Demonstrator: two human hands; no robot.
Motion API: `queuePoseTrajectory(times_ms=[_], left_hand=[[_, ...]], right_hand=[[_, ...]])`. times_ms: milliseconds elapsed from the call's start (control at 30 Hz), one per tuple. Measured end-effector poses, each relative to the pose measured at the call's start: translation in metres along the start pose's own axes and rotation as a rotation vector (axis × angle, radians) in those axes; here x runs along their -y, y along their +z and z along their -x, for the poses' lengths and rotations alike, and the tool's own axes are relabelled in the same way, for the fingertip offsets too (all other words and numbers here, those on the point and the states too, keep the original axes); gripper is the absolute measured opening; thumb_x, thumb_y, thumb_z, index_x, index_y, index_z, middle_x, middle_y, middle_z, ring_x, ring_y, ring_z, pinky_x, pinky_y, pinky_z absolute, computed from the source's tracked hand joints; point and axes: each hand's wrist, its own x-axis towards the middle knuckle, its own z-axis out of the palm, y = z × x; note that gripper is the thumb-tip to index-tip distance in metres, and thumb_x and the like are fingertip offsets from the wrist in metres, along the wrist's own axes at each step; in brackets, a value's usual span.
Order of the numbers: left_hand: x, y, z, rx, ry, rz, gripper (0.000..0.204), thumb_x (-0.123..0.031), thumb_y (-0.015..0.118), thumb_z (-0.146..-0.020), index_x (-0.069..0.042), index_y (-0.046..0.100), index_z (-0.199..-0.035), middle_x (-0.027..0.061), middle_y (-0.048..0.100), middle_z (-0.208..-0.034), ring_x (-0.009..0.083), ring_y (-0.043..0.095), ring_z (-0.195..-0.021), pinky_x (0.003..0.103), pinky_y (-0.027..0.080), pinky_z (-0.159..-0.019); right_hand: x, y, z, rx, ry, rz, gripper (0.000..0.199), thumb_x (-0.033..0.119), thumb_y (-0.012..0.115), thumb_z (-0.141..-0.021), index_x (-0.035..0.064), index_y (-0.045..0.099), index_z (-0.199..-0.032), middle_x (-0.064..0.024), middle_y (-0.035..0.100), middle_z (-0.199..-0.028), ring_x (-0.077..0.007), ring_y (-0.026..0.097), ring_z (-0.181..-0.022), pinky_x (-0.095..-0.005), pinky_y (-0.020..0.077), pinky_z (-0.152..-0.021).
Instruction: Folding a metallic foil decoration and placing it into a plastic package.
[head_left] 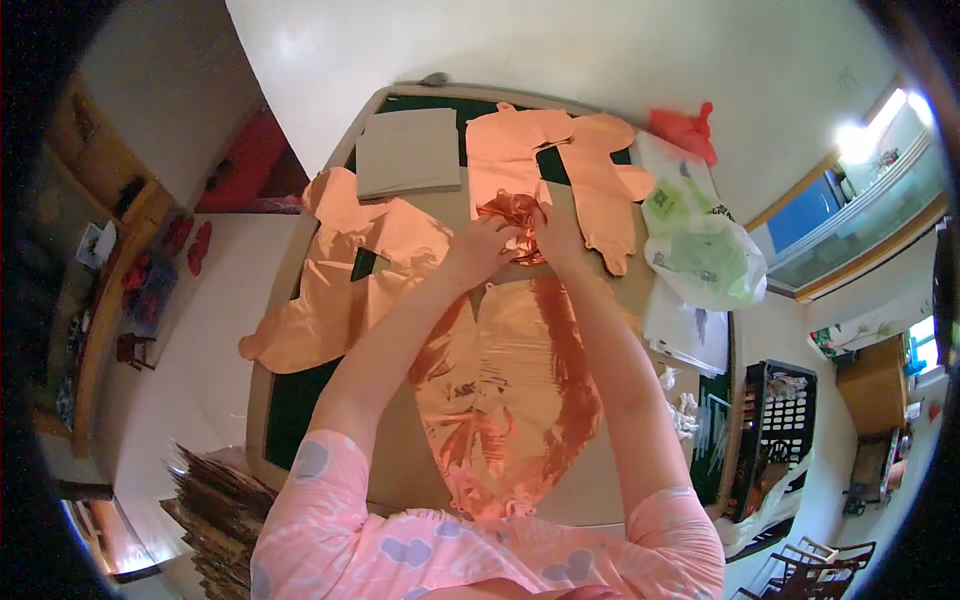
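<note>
Both hands are at the middle of the table, on a crumpled, shiny copper-coloured foil balloon (516, 206). My left hand (488, 246) grips its left side with bent fingers, and my right hand (555, 230) pinches its right edge. Nearer to me, between my forearms, a large flat foil balloon (525, 345) lies spread out, with creases and a narrow end. To the left is another flat rose-gold foil balloon (335, 300) with a gap in its middle. Just beyond my hands, one more flat foil balloon (495, 140) reaches toward a curved foil piece (600, 190) at the right.
A stack of grey-brown sheets (408, 150) lies at the far left of the table. Along the right side are a white and green plastic bag (705, 250), a red bag (685, 133) and white papers (685, 330). A black plastic crate (780, 410) stands beside the table.
</note>
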Motion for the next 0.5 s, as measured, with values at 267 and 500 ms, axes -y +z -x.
queuePoseTrajectory(times_ms=[267, 500], left_hand=[[0.002, 0.004, -0.006, 0.027, 0.039, -0.020, 0.028, -0.019, 0.065, -0.080, -0.010, 0.063, -0.106, 0.0084, 0.060, -0.102, 0.0291, 0.057, -0.100, 0.040, 0.052, -0.080], [0.020, 0.027, -0.015, 0.003, -0.099, 0.038, 0.015, -0.019, 0.066, -0.079, -0.007, 0.061, -0.085, 0.0109, 0.059, -0.097, 0.0308, 0.057, -0.094, 0.043, 0.050, -0.077]], right_hand=[[0.000, -0.006, 0.001, -0.013, 0.023, 0.040, 0.029, 0.028, 0.046, -0.095, 0.0028, 0.060, -0.094, -0.0240, 0.063, -0.086, -0.0445, 0.059, -0.082, -0.0503, 0.0472, -0.069], [0.003, 0.000, 0.000, 0.020, -0.049, 0.074, 0.025, 0.024, 0.048, -0.094, 0.0026, 0.060, -0.094, -0.0240, 0.063, -0.081, -0.0439, 0.060, -0.076, -0.0499, 0.0474, -0.065]])
